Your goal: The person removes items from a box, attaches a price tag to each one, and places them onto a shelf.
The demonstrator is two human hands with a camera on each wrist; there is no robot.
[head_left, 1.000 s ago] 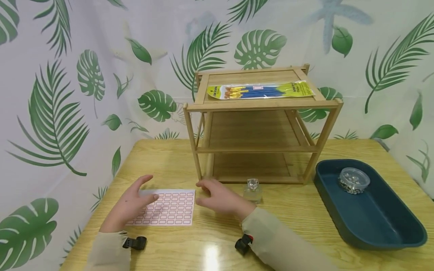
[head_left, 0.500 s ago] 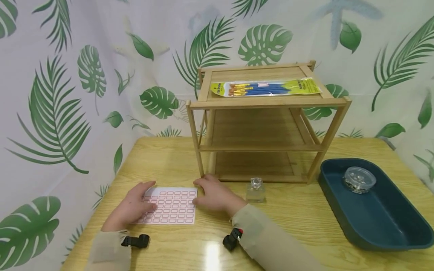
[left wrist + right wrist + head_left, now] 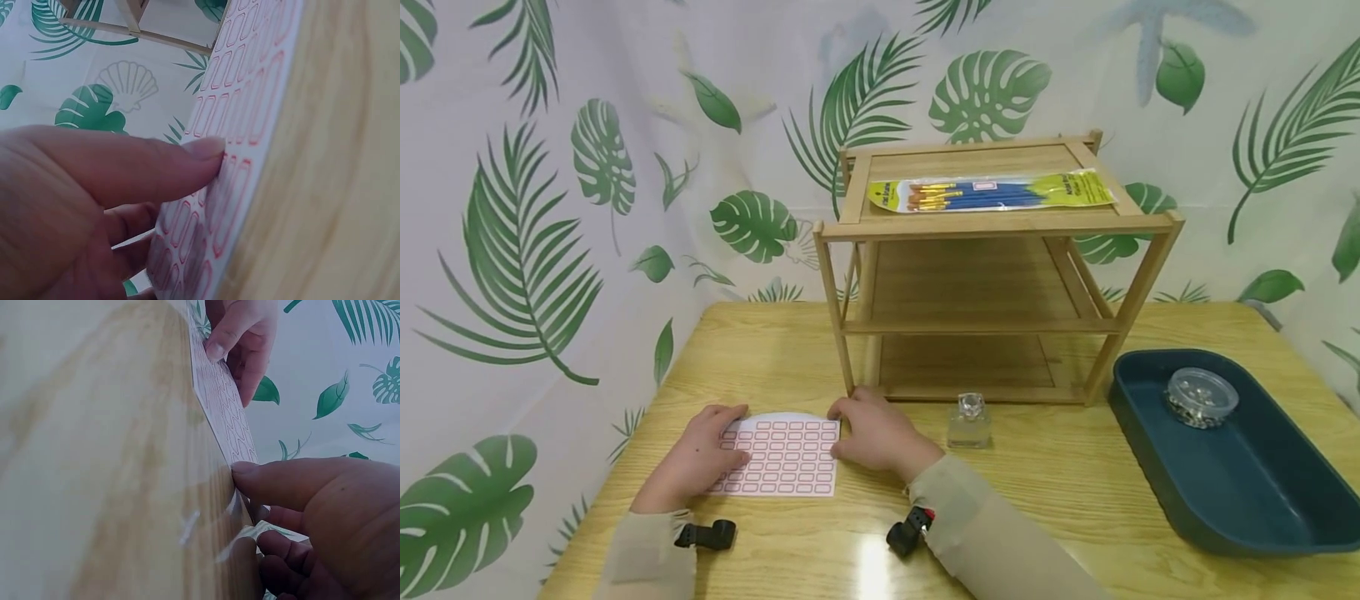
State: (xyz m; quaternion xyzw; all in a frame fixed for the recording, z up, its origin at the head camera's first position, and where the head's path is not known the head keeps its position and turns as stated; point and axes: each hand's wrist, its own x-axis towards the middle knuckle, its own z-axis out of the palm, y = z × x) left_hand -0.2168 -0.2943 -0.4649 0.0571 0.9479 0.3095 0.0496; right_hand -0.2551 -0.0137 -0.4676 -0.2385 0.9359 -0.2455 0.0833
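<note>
A white sheet of red-bordered sticker labels point(image 3: 782, 458) lies near the front left of the wooden table, its far edge bowed up a little. At its left side, my left hand point(image 3: 698, 458) grips it, thumb on the printed face; in the left wrist view the other fingers of the left hand point(image 3: 125, 181) go behind the sheet. My right hand point(image 3: 880, 433) pinches the right edge near the far corner. In the right wrist view the thumb of the right hand point(image 3: 312, 494) presses that edge, with the other fingers curled below it.
Behind stands a wooden rack point(image 3: 977, 325), a packet of paintbrushes point(image 3: 992, 192) on its top. A small glass bottle point(image 3: 970, 423) sits before it. To the right is a dark blue tray point(image 3: 1247, 500) containing a round clear tub point(image 3: 1201, 398).
Both hands have come down onto the sheet and taken hold of its left and right sides. Its far edge now bows upward. The head view has shifted slightly.
</note>
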